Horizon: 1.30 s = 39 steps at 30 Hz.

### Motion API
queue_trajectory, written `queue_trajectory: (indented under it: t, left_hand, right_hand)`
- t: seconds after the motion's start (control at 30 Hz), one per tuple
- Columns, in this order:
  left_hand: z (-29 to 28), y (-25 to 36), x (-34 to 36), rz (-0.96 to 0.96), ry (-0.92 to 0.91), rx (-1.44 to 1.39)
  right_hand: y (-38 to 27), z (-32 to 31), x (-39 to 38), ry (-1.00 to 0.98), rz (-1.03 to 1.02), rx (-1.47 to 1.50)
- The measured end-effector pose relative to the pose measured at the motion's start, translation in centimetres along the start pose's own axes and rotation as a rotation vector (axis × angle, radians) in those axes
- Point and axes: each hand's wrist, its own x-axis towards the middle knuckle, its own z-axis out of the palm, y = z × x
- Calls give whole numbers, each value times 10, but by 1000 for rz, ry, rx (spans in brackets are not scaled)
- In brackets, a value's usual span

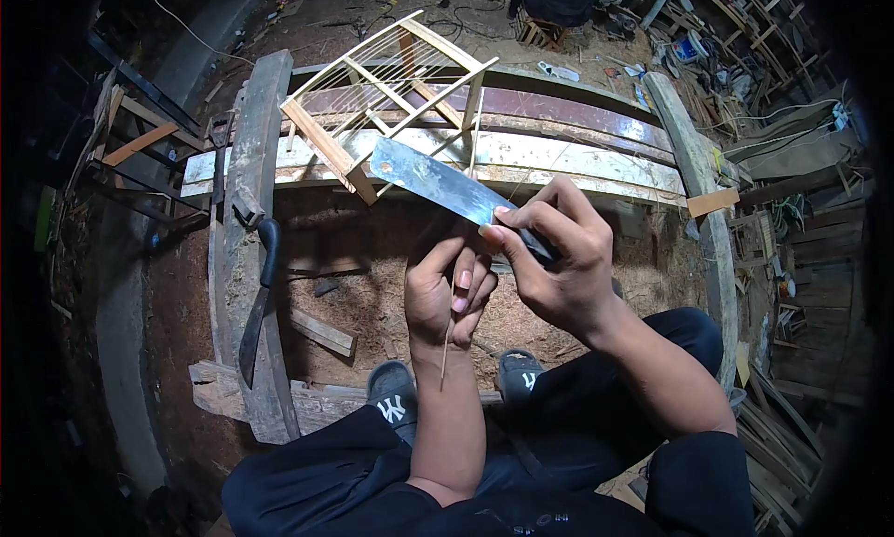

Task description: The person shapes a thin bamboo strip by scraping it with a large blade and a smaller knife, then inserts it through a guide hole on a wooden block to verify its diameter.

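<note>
- Grips broad knife point(438, 181) in closed right hand point(563, 248), partly hiding wooden frame point(317, 136)
- Holds thin stick point(446, 353) in curled left hand point(433, 293)
- Has curved knife point(253, 337) on left beam point(264, 99)

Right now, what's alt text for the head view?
Right hand holds a broad knife near the left hand, which holds a thin stick. Beyond them, a wooden frame rests on a bench; a curved knife lies at left.

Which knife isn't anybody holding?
The dark curved knife on the left wooden beam; the other, the straight wide knife, is gripped in the right hand.
</note>
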Motion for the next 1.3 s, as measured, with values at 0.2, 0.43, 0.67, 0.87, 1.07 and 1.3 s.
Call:
queue_trajectory:
  t: [0.2,0.43,0.67,0.87,1.07,1.3]
  left_hand:
    - [-2,-1,-1,-8,2,35]
    - [27,-13,-8,64,-143,253]
    - [34,-19,1,88,-60,520]
    - [22,-20,7,87,-57,492]
    - [14,-20,7,144,-6,478]
    - [21,-16,13,217,-92,357]
  right_hand:
    - [2,-1,1,7,-29,-39]
    - [18,-19,25,112,72,-121]
    - [27,-20,29,206,171,167]
    - [12,-25,26,64,316,201]
    - [11,-21,19,-92,-32,60]
    - [8,-14,11,-132,-112,7]
